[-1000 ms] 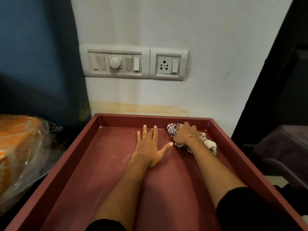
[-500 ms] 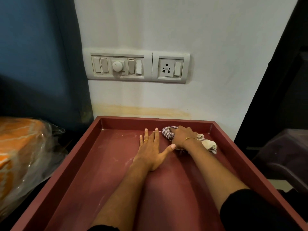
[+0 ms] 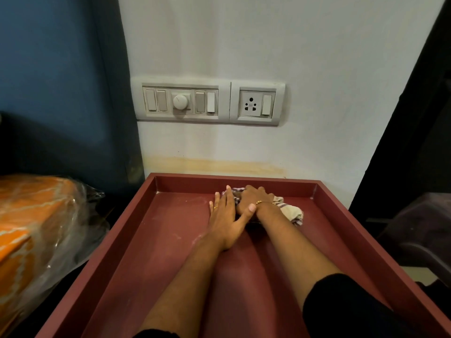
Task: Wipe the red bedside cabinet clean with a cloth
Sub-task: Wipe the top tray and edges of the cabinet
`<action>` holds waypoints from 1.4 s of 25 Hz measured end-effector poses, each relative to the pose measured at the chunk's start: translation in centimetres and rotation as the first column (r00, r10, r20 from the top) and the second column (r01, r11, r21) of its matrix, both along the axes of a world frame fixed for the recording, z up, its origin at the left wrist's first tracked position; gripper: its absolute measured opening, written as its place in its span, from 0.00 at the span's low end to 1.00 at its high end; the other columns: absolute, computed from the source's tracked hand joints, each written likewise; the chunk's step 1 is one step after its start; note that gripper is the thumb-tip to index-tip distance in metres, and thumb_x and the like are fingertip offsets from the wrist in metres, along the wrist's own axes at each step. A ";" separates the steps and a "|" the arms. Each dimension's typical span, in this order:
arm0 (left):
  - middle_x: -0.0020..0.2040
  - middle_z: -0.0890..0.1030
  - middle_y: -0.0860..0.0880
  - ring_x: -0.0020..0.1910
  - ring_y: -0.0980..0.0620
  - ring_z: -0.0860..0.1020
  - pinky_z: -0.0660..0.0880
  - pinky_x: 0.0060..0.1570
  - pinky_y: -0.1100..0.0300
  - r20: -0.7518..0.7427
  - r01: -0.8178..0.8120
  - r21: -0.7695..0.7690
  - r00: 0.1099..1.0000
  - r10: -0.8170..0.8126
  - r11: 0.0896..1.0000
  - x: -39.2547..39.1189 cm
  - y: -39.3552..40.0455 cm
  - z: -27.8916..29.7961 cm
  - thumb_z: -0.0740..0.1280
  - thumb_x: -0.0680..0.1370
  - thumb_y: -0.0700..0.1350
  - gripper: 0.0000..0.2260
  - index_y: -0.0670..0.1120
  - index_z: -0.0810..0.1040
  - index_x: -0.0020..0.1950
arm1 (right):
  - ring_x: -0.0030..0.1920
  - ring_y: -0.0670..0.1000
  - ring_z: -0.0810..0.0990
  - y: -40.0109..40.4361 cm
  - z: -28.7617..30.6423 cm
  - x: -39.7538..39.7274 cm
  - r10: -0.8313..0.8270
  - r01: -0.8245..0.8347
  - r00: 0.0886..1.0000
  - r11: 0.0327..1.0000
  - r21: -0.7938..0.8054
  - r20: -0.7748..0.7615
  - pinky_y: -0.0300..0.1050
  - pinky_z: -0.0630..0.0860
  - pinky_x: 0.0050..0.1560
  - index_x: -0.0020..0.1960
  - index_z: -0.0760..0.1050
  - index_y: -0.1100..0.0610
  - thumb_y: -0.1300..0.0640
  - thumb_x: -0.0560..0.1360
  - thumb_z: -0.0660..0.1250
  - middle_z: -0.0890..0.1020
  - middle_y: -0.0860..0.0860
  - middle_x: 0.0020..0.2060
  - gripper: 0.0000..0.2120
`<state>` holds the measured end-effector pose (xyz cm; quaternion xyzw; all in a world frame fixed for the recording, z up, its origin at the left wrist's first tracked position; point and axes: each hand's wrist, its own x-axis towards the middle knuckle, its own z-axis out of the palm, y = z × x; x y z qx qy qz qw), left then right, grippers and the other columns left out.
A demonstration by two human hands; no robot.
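The red bedside cabinet (image 3: 146,240) has a raised rim around its top, and pale dust streaks show on the left part of the surface. My right hand (image 3: 253,198) grips a crumpled checked cloth (image 3: 290,211) near the back rim, a little right of centre. The cloth's loose end trails to the right behind my wrist. My left hand (image 3: 225,215) lies flat on the cabinet top with straight fingers, right beside my right hand, its thumb touching my right hand.
A white wall with a switch panel (image 3: 180,102) and a socket (image 3: 256,104) rises directly behind the cabinet. An orange bundle in clear plastic (image 3: 36,228) sits to the left. A dark chair-like shape (image 3: 427,230) stands to the right.
My right hand has slid the cloth leftward along the back rim until it meets my left hand. The left hand stays flat in nearly the same place.
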<state>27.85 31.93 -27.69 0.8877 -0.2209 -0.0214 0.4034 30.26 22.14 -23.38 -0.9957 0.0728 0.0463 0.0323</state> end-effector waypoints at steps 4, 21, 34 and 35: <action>0.78 0.47 0.47 0.77 0.49 0.41 0.40 0.75 0.52 -0.040 -0.024 0.013 0.999 0.024 1.000 1.2 3.0 2.1 0.45 0.79 0.61 0.32 0.45 0.42 0.77 | 0.64 0.59 0.71 0.5 -0.3 -1.3 0.060 -0.063 0.996 0.997 0.044 0.064 0.55 0.68 0.62 0.62 0.73 0.52 0.41 0.76 0.58 0.76 0.54 0.63 0.22; 0.77 0.41 0.49 0.75 0.50 0.36 0.40 0.74 0.52 0.015 0.059 0.661 0.996 -0.092 0.748 3.3 17.5 5.1 0.45 0.57 0.74 0.53 0.47 0.43 0.76 | 0.66 0.60 0.64 8.0 -0.5 2.2 0.027 -0.022 0.997 0.997 -0.070 0.075 0.59 0.64 0.63 0.68 0.68 0.53 0.51 0.74 0.61 0.67 0.55 0.66 0.23; 0.78 0.42 0.47 0.77 0.51 0.40 0.41 0.75 0.54 0.050 0.011 0.574 0.998 -0.048 0.818 3.3 17.6 4.9 0.51 0.80 0.51 0.29 0.44 0.43 0.76 | 0.68 0.60 0.61 12.1 -0.5 3.4 0.233 -0.233 0.971 0.973 -0.005 0.054 0.60 0.64 0.64 0.71 0.65 0.46 0.49 0.75 0.61 0.65 0.54 0.67 0.24; 0.78 0.42 0.47 0.77 0.52 0.40 0.40 0.75 0.55 0.048 0.008 0.546 0.998 -0.041 0.838 3.3 17.6 4.9 0.51 0.81 0.48 0.27 0.44 0.43 0.76 | 0.68 0.60 0.61 11.5 -0.6 3.3 0.272 -0.272 0.961 0.962 -0.003 0.044 0.60 0.64 0.64 0.71 0.64 0.44 0.48 0.76 0.60 0.64 0.54 0.67 0.23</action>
